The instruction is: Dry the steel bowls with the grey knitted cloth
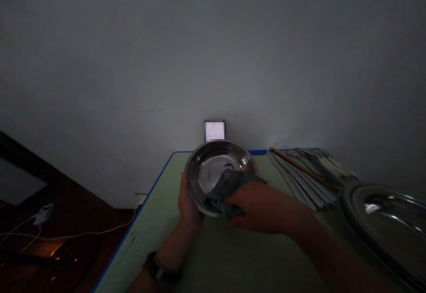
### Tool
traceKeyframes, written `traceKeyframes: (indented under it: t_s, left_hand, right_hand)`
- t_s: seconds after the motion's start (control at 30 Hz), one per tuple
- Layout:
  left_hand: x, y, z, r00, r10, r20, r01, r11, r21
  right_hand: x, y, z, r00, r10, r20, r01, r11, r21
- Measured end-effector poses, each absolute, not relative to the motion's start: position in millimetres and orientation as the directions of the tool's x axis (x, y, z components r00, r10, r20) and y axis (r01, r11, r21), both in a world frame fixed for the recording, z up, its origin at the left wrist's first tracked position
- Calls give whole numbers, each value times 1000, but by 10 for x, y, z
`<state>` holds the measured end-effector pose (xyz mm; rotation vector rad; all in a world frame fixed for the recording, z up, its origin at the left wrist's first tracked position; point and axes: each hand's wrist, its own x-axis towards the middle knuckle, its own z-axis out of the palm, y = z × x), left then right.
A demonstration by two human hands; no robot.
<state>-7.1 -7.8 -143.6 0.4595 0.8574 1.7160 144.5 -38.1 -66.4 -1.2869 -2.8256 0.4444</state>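
Observation:
A shiny round metal bowl (209,169) is tilted up above the table, its hollow side facing me. My left hand (190,202) grips its left rim, thumb along the edge and the other fingers hidden beneath. Bunched in my right hand (251,206) is a dark grey-green cloth (229,186), pressed against the lower right of the bowl's inside. Part of the cloth hangs over the near rim. Both hands are closed.
On the right of the pale green table (159,209) lie several pieces of cutlery (299,182) in a fanned row. A stack of metal plates (392,222) stands nearer. Behind the bowl, a small lit screen (214,130) leans by the wall. White cables (96,232) run at the left.

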Motion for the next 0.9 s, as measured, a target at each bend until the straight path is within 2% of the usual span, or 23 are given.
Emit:
traceKeyframes:
  t_s: [0.1,0.27,0.37,0.43,0.5,0.6,0.73,0.8,0.9]
  left_hand:
    - [-81,-116,-1316,-333,941,-56,-618,-173,767]
    - [-56,-168,-909,-430,901,59,-479,-283,831]
    - [-90,-102,-612,-275,955,108,-363,-208,908]
    - [-125,-34,-442,-98,989,109,-241,-130,962]
    - [-147,20,-306,23,990,137,-140,-132,981]
    - [-144,36,-171,81,965,248,-52,-244,968]
    - [-157,19,-139,144,952,270,3,-274,962]
    - [-181,44,-176,129,955,267,-19,-267,964]
    - [-209,120,-243,-16,953,302,-114,-302,947]
  right_hand:
    - [1463,-401,-631,-600,800,-11,782,584,-218]
    - [1509,-299,-739,-437,838,327,863,493,-110]
    - [1636,-134,-804,-347,802,486,904,424,-56]
    - [1750,-10,-829,-306,778,548,918,393,-46]
    - [1842,89,-838,-284,764,580,923,382,-52]
    - [1873,155,-836,-304,732,610,909,415,-45]
    - [1761,135,-870,-510,695,506,805,593,-3]
    - [1700,115,-895,-541,716,441,782,621,-48]
    - [1625,65,-891,-521,761,387,780,608,-146]
